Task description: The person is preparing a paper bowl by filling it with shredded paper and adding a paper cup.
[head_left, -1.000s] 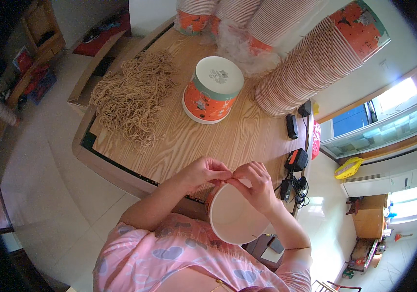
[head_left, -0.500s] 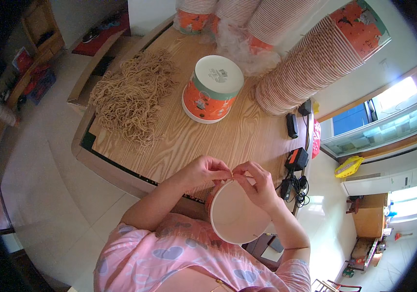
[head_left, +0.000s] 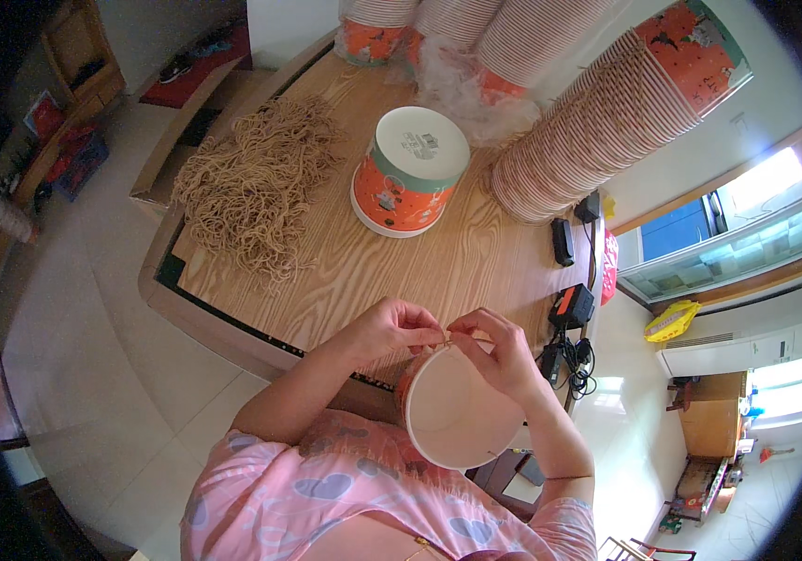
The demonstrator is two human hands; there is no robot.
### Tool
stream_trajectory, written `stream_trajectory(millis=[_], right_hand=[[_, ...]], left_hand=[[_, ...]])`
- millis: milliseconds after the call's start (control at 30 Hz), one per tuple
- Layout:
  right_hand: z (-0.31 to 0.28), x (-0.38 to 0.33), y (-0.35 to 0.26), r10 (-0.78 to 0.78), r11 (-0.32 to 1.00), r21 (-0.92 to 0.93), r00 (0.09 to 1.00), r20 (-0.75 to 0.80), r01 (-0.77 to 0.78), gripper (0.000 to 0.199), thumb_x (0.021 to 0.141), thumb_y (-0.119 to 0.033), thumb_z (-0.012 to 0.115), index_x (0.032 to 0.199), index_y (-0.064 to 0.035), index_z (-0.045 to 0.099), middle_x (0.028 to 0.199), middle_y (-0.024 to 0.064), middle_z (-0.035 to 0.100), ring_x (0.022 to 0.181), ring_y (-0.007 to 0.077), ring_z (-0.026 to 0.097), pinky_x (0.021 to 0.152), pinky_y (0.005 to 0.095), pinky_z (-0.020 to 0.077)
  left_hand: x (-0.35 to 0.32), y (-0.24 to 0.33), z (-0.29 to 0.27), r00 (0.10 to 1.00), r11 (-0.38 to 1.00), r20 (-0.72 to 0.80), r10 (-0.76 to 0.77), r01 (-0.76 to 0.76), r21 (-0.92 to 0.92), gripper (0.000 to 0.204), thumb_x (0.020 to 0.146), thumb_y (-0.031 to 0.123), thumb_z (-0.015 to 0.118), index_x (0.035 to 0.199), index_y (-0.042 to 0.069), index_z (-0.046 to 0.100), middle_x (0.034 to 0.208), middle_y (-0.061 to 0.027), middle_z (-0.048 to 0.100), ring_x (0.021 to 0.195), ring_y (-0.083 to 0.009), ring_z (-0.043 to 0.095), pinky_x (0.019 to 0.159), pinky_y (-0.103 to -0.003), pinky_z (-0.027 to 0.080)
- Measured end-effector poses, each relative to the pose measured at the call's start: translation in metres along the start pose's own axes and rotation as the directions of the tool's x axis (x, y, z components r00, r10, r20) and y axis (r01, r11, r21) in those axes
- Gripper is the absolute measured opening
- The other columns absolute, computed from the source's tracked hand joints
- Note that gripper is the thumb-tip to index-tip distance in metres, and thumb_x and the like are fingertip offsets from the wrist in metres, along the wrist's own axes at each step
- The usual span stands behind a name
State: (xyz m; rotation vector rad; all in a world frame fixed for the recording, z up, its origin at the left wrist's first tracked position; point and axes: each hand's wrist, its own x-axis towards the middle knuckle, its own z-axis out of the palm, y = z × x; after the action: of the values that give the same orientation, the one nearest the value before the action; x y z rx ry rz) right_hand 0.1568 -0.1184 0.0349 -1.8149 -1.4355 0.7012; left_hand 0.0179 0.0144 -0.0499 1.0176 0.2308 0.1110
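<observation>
Pinching what looks like tan string (head_left: 447, 341) between closed fingertips, the left hand (head_left: 397, 331) and right hand (head_left: 494, 353) meet at the far rim of a paper bucket (head_left: 462, 416), its mouth tilted toward the body, probably for easy viewing. Beyond, on the worktop (head_left: 354, 290), loose cords (head_left: 256, 192) lie left, seemingly handy; an upturned bucket (head_left: 405, 187) stands right of them, stacked buckets (head_left: 588, 136) farther right.

Open tub (head_left: 462, 416) white inside, upturned tub (head_left: 410, 173) patterned orange and green, string pile (head_left: 256, 187) tan, worktop (head_left: 363, 280) brown wood-grained, shirt (head_left: 326, 486) pink with grey-blue patches
</observation>
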Motion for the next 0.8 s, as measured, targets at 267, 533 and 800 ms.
stream_trajectory(millis=[267,533,800], right_hand=[[-0.007,-0.003,0.006,0.216,0.975,0.046,0.974,0.075,-0.220,0.010,0.082,-0.007,0.062,0.085,0.0022,0.061,0.082,0.0100,0.062,0.080,0.0176,0.061,0.075,0.0281,0.0477],[-0.004,-0.001,-0.006,0.093,0.995,-0.026,0.995,-0.018,-0.094,0.010,0.082,-0.008,0.061,0.086,0.0014,0.062,0.085,0.0104,0.063,0.081,0.0181,0.061,0.075,0.0283,0.0475],[-0.018,0.005,0.012,0.183,0.983,-0.026,0.944,0.275,-0.183,0.022,0.088,-0.019,0.057,0.098,-0.0003,0.063,0.093,0.0115,0.064,0.088,0.0212,0.062,0.077,0.0319,0.0486]], left_hand=[[-0.001,0.001,0.002,1.000,1.000,-0.025,0.014,-0.014,0.022,0.013,0.081,0.014,0.067,0.087,0.002,0.066,0.077,-0.0009,0.064,0.067,-0.0065,0.057,0.061,-0.021,0.046],[0.001,-0.004,0.003,0.999,0.998,-0.042,-0.030,0.028,-0.056,0.017,0.081,0.018,0.067,0.088,0.002,0.065,0.079,-0.0014,0.065,0.067,-0.0071,0.058,0.062,-0.022,0.047],[0.000,-0.001,0.004,1.000,1.000,-0.029,0.012,-0.012,0.003,0.014,0.082,0.014,0.066,0.088,0.002,0.066,0.081,-0.0016,0.065,0.070,-0.0069,0.058,0.064,-0.022,0.047]])
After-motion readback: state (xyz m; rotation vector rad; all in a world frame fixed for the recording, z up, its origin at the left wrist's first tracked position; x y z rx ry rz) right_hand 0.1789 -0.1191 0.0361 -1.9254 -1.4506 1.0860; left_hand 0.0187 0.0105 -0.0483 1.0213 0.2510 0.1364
